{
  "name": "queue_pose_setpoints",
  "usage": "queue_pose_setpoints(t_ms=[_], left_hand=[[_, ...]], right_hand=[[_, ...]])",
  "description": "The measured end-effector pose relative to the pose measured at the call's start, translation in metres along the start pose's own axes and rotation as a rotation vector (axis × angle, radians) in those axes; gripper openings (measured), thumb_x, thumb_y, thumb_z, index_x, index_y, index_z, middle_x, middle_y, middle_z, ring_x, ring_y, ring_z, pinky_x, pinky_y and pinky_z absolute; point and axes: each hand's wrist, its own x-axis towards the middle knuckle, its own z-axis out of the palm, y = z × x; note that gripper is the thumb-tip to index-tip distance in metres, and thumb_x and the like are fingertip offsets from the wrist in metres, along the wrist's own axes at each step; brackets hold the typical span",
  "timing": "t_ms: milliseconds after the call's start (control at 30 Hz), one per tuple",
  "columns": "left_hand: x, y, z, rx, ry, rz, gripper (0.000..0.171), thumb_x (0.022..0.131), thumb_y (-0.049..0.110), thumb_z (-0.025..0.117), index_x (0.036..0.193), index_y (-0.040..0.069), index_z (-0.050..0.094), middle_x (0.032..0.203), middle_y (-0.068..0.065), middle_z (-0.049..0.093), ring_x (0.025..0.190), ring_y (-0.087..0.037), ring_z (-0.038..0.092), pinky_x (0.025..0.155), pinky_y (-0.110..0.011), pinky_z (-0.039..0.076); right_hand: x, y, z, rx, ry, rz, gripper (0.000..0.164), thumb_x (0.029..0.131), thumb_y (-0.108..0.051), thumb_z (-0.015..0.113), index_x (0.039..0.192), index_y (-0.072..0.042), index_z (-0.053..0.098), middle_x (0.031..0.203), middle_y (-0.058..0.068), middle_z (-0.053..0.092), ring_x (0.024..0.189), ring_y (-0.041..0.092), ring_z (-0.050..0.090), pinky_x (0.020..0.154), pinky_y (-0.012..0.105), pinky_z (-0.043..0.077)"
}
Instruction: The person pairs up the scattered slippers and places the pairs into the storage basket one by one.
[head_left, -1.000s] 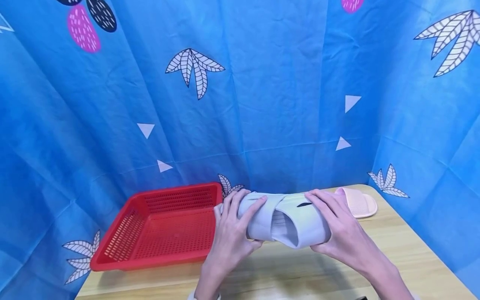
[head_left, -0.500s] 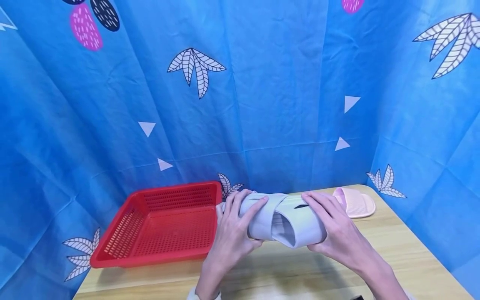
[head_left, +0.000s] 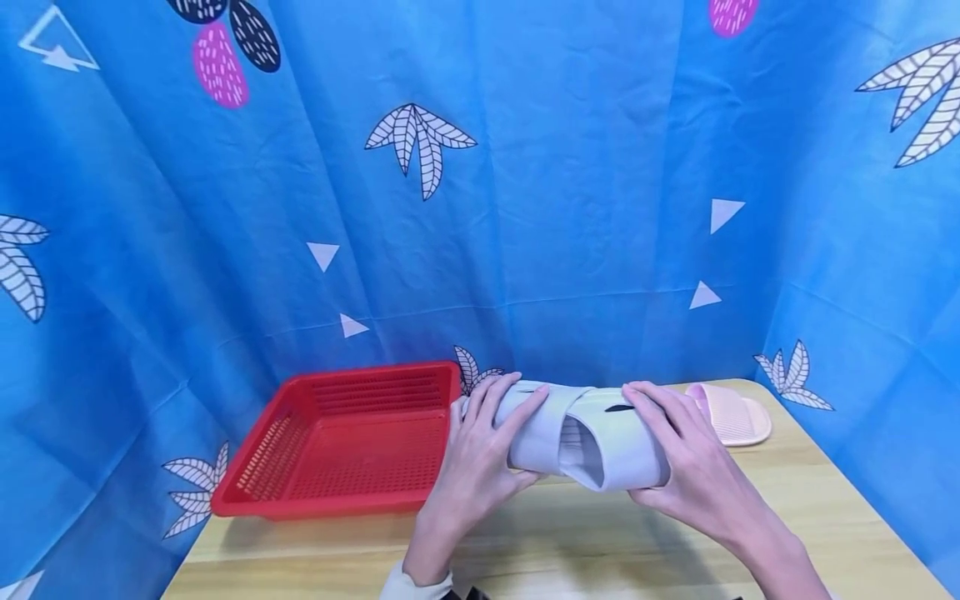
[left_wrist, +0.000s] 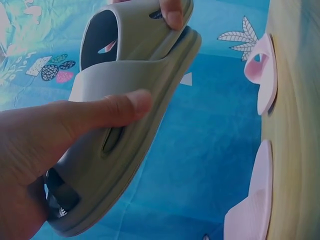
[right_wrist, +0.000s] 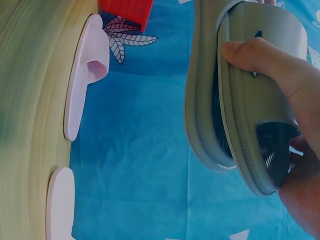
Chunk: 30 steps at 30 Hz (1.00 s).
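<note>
Head view, left to right, with both wrist views consulted.

Item: red basket (head_left: 337,505). Resting on the tabletop, left of the left fingers and partly hidden behind them.

Item: left hand (head_left: 480,446). Fingers bent over the top of the grey slippers (head_left: 611,437) at their left end; by the left wrist view, the thumb presses along the nearer strap.

Item: grey slippers, one pair. Raised between the left and right fingers, set against each other with straps overlapping; by the right wrist view, a narrow gap parts the soles near the right fingers.

Item: right hand (head_left: 697,462). Fingers and thumb pinching the right end.

Item: pink slippers (head_left: 738,421), two by the wrist views. On the tabletop beyond the right fingers.

Item: tabletop (head_left: 817,508), wood-toned. Below all fingers.

Step, as judged: the pair is being held together in mid-air. Next move, as judged: calls for both sets of fingers to keep even pressure and travel together, lest the slippers slide apart.
</note>
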Motion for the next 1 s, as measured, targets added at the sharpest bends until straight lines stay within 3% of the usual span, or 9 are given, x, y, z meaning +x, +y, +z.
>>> queue_pose_setpoints(t_ms=[333, 533, 733, 833, 1000], left_hand=[[-0.001, -0.007, -0.012, -0.003, -0.023, 0.033, 0.113, 0.063, 0.052, 0.096, 0.158, 0.036, 0.037, 0.166, -0.007, 0.028, 0.150, -0.033, 0.026, 0.110, -0.059, 0.033], [-0.012, -0.018, -0.019, -0.032, -0.015, 0.009, 0.111, 0.071, 0.052, 0.092, 0.162, 0.029, 0.033, 0.168, -0.007, 0.024, 0.152, -0.031, 0.024, 0.111, -0.056, 0.036], [-0.026, -0.029, -0.023, -0.037, -0.026, -0.043, 0.095, 0.085, 0.049, 0.082, 0.162, 0.027, 0.031, 0.165, -0.005, 0.030, 0.149, -0.026, 0.031, 0.111, -0.056, 0.038], [-0.035, -0.034, -0.025, -0.012, -0.020, -0.066, 0.086, 0.091, 0.051, 0.073, 0.162, 0.026, 0.032, 0.163, -0.006, 0.034, 0.147, -0.025, 0.035, 0.111, -0.057, 0.037], [-0.050, -0.046, -0.033, 0.028, 0.043, -0.083, 0.065, 0.099, 0.049, 0.064, 0.156, 0.025, 0.045, 0.155, -0.006, 0.047, 0.141, -0.024, 0.043, 0.110, -0.058, 0.033]], right_hand=[[-0.001, 0.007, -0.001, 0.040, 0.051, -0.037, 0.122, 0.041, -0.021, 0.096, 0.151, -0.002, 0.048, 0.145, 0.016, 0.051, 0.124, 0.032, 0.046, 0.104, 0.024, 0.026], [-0.002, 0.014, -0.006, 0.065, 0.029, -0.014, 0.117, 0.047, -0.026, 0.094, 0.152, -0.002, 0.047, 0.146, 0.017, 0.049, 0.125, 0.033, 0.045, 0.106, 0.021, 0.025], [-0.004, 0.018, -0.009, 0.056, -0.015, 0.044, 0.118, 0.050, -0.026, 0.095, 0.154, -0.006, 0.045, 0.148, 0.014, 0.048, 0.127, 0.030, 0.044, 0.103, 0.021, 0.027], [-0.006, 0.019, -0.010, 0.057, -0.013, 0.054, 0.114, 0.055, -0.033, 0.094, 0.154, -0.006, 0.045, 0.148, 0.014, 0.048, 0.127, 0.030, 0.044, 0.103, 0.021, 0.027], [-0.007, 0.021, -0.008, 0.066, 0.002, 0.055, 0.105, 0.074, -0.066, 0.078, 0.154, -0.007, 0.046, 0.147, 0.015, 0.048, 0.127, 0.032, 0.044, 0.102, 0.021, 0.026]])
